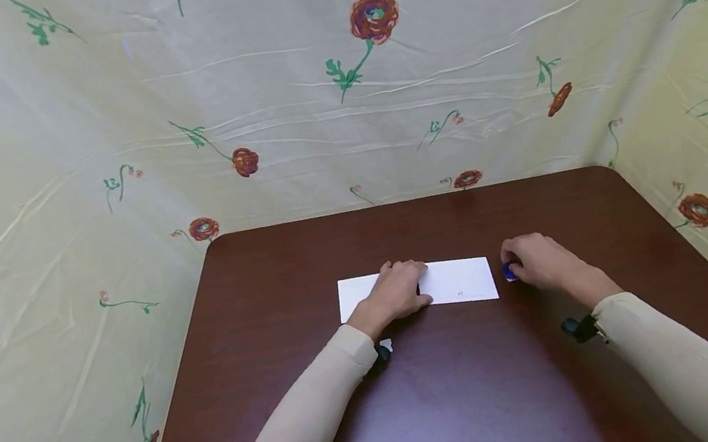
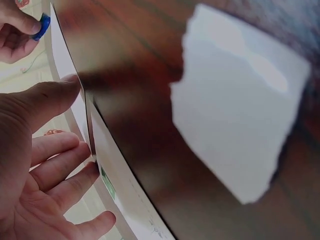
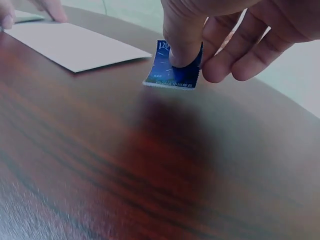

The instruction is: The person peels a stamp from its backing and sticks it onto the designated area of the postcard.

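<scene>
White envelope-like paper [image 1: 461,281] lies on the table, showing on both sides of my left hand [image 1: 398,289]. That hand rests over its middle, thumb and fingertips spread toward opposite long edges. A narrow dark strip shows between thumb and index finger. In the left wrist view the nearer paper [image 2: 127,192] bears a small green patch and faint writing. My right hand [image 1: 539,263], just right of the paper, pinches a blue postage stamp [image 3: 162,67] with a perforated edge. The stamp's upper part is hidden by the thumb.
A small torn white scrap [image 2: 240,105] lies on the table nearer me, partly behind my left wrist in the head view. The brown table [image 1: 474,400] has a flower-patterned cloth [image 1: 279,73] hanging behind and beside it. Dark wrist cameras [image 1: 580,329] sit under the sleeves.
</scene>
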`<control>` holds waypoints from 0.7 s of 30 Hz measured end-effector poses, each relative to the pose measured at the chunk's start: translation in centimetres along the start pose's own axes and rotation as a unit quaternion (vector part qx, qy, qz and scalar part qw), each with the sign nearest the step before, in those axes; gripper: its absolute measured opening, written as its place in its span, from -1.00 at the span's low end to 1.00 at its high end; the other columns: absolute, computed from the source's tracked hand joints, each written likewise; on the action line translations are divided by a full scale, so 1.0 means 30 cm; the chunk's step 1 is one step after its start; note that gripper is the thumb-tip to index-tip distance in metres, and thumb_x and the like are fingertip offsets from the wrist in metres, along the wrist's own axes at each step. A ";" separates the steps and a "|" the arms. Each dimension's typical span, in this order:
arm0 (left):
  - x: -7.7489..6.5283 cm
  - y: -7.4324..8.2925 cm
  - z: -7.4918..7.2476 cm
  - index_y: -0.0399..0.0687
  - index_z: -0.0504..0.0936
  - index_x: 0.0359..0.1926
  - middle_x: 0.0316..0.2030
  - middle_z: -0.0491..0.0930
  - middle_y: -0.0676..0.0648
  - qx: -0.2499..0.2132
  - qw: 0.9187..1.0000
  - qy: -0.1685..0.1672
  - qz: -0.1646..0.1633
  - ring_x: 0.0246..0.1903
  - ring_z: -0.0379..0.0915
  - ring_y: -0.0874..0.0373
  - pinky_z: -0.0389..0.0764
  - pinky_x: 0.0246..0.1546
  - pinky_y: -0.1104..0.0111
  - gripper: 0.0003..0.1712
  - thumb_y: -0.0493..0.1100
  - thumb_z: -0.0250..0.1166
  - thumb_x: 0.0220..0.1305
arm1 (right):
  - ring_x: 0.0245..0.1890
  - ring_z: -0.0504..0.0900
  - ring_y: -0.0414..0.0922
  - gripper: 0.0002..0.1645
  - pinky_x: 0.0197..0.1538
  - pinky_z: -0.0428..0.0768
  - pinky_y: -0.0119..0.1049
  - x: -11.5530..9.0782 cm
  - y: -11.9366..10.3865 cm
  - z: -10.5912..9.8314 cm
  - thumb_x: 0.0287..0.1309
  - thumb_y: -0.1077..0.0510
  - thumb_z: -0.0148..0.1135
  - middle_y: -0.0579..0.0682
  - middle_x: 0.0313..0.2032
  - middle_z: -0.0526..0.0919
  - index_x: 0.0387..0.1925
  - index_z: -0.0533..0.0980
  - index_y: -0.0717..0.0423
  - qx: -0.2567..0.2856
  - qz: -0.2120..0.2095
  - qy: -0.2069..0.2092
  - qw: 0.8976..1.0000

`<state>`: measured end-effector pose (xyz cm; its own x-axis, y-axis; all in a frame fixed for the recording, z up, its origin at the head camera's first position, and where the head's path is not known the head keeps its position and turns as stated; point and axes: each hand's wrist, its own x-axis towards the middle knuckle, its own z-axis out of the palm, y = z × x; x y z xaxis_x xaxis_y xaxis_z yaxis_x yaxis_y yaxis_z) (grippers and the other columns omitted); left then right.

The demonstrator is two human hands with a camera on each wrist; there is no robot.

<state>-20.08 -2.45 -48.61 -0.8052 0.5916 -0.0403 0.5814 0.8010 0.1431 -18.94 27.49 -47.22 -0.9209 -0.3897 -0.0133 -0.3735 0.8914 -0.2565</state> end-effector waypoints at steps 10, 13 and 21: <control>0.003 0.002 -0.003 -0.05 0.56 0.24 0.12 0.63 -0.02 -0.006 1.000 0.006 -0.003 0.11 0.56 -0.01 0.33 0.31 -0.09 -0.34 0.12 0.43 0.18 | -0.45 0.52 -0.19 -0.89 -0.30 0.60 -0.23 -0.014 -0.056 -0.060 0.10 0.25 0.40 -0.13 -0.43 0.65 -0.32 0.62 0.05 0.012 -0.045 0.033 0.998; 0.005 0.003 -0.002 -0.05 0.56 0.23 0.12 0.64 -0.02 -0.007 1.000 0.004 -0.004 0.11 0.56 -0.01 0.33 0.32 -0.09 -0.34 0.13 0.44 0.17 | -0.47 0.51 -0.22 -0.88 -0.31 0.58 -0.25 -0.020 -0.095 -0.076 0.07 0.27 0.41 -0.16 -0.46 0.63 -0.34 0.62 0.04 0.017 -0.064 0.041 0.997; 0.007 0.002 0.002 -0.08 0.56 0.21 0.12 0.64 -0.03 -0.009 1.000 -0.001 -0.001 0.11 0.56 -0.01 0.31 0.34 -0.09 -0.34 0.15 0.44 0.18 | -0.48 0.48 -0.28 -0.84 -0.34 0.56 -0.33 -0.040 -0.203 -0.096 0.05 0.30 0.42 -0.21 -0.48 0.60 -0.36 0.61 0.02 0.035 -0.107 0.051 0.992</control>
<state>-20.19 -2.27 -48.68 -0.8061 0.5902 -0.0434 0.5773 0.8004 0.1612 -15.90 23.20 -42.86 -0.8294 -0.5395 0.1450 -0.5559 0.7711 -0.3104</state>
